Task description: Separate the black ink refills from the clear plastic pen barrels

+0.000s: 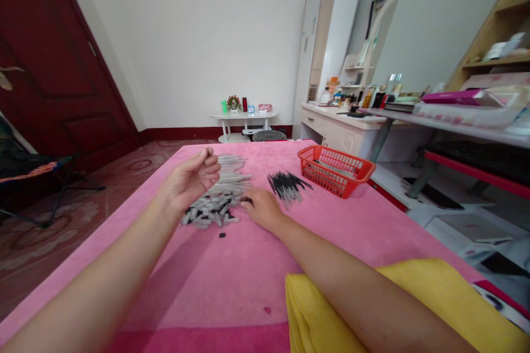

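My left hand (194, 175) is raised over the left side of the pile, its fingers curled in with thumb and fingertips together; whatever they may hold is hidden. Lower and to the right, my right hand (264, 208) pinches a small black piece (247, 199) beside the pile. Thin whitish sticks (234, 179), like pen barrels, lie stacked under and between the hands. In front of them is a heap of short clear and black pieces (211, 213), like caps. One small black piece (222, 235) lies apart nearer me. Slim black-and-clear sticks (287, 185) form a separate bunch right of my right hand.
A red plastic basket (335, 172) with a few long sticks in it stands at the table's far right. Yellow cloth (318, 309) lies under my right forearm. A pink cover (199, 287) spreads over the table. A cluttered desk (451, 118) is on the right.
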`<state>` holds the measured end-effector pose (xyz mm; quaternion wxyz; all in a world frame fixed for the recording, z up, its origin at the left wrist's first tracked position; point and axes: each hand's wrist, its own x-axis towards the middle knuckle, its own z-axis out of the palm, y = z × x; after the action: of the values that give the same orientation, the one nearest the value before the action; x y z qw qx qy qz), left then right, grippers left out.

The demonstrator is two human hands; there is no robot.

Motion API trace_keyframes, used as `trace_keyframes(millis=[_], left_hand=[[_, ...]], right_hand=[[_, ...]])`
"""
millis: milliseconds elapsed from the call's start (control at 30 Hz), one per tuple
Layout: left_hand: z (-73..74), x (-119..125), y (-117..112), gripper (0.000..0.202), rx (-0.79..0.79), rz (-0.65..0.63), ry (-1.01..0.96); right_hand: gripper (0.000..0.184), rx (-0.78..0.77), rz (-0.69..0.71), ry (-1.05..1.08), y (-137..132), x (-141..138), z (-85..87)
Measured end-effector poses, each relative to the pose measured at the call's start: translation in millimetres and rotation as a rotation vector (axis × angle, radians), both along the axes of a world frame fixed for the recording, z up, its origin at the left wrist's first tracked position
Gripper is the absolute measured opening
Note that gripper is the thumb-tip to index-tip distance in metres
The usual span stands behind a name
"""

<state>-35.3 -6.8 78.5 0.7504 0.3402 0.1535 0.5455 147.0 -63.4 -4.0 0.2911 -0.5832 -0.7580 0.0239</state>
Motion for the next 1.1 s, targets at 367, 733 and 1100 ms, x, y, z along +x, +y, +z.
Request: trace_keyframes(millis=[367, 733, 1100], left_hand=[[-73.2, 30.6, -9.2, 0.024, 0.096, -0.218, 0.231], [-81.6, 58.6, -63.2, 0.03, 1.447, -0.102, 1.288], [-86.6, 58.1, -54.9, 0.029, 1.296, -0.104, 1.206]], right_hand=[[0.029, -0.021, -0.297, -0.136, 13.5, 19.2, -9.1], [0.033, -0.064, -0.328, -0.153, 21.4, 17.8, -12.1], [0.019, -0.085, -0.371, -0.131, 29.1, 12.2, -8.5]])
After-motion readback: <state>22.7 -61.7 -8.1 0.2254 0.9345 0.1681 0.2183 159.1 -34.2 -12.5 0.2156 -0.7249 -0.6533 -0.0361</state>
